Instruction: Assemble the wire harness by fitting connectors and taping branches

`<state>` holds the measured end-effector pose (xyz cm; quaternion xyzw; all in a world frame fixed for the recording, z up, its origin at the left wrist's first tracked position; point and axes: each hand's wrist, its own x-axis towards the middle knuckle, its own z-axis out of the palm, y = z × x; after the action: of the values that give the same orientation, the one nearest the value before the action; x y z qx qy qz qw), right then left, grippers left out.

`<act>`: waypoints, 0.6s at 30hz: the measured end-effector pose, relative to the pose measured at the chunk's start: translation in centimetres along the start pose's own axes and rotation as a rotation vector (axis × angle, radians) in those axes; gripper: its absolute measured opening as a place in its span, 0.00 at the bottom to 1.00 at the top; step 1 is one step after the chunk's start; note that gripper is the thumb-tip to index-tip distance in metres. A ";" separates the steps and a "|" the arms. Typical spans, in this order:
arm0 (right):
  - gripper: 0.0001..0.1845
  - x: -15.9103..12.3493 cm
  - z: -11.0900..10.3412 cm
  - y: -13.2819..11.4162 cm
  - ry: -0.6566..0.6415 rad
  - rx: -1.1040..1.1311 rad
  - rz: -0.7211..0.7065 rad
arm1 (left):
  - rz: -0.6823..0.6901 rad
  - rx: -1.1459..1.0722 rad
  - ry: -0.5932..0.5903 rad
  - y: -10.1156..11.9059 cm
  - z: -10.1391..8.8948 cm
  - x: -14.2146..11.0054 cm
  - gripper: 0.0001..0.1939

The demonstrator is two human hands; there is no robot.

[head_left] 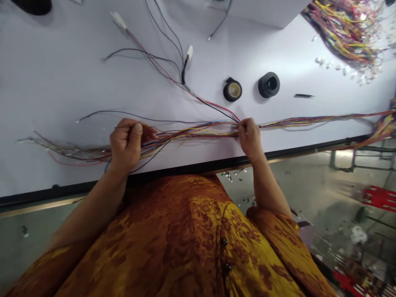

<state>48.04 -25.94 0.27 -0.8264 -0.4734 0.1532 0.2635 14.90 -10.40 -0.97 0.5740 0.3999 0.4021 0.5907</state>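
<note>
A long bundle of thin coloured wires (192, 131) stretches along the near side of the table. My right hand (250, 138) is closed round this bundle, where a red and black branch joins it. Further left, my left hand (126, 144) has its thumb and fingers pinched together on a wire at the bundle's loose part; the exact grip is partly hidden. Beyond my left hand the loose wire ends (71, 153) fan out. A dark single wire (123, 112) lies apart, above them. The branch (210, 104) leads up to white connectors (189, 52) and several loose leads.
Two rolls of black tape, one with a pale core (232, 90) and one all black (269, 85), stand beyond the bundle. A small dark pointed tool (304, 96) lies right of them. A heap of coloured wires (343, 31) fills the far right. The table's dark edge (192, 168) runs before me.
</note>
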 end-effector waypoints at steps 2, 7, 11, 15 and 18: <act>0.04 0.0 -0.6 0.3 -0.002 0.156 0.038 | 0.002 -0.001 0.003 0.0 0.1 0.1 0.15; 0.06 0.0 -1.4 0.1 -0.036 0.309 0.042 | -0.023 0.022 0.049 -0.2 0.2 0.1 0.16; 0.15 0.7 -1.5 1.1 0.230 0.781 0.317 | 0.034 0.216 0.034 -1.2 0.0 0.0 0.14; 0.27 1.8 -2.2 1.6 0.290 1.055 0.491 | 0.337 0.690 0.005 -1.6 0.2 -0.2 0.18; 0.27 0.2 -4.2 2.2 0.352 0.706 0.405 | 0.299 1.032 -0.158 -0.8 0.7 -0.3 0.14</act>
<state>51.82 -27.91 2.42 -0.7755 -0.1684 0.2107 0.5708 15.43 -10.91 -1.79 0.8686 0.4138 0.1886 0.1969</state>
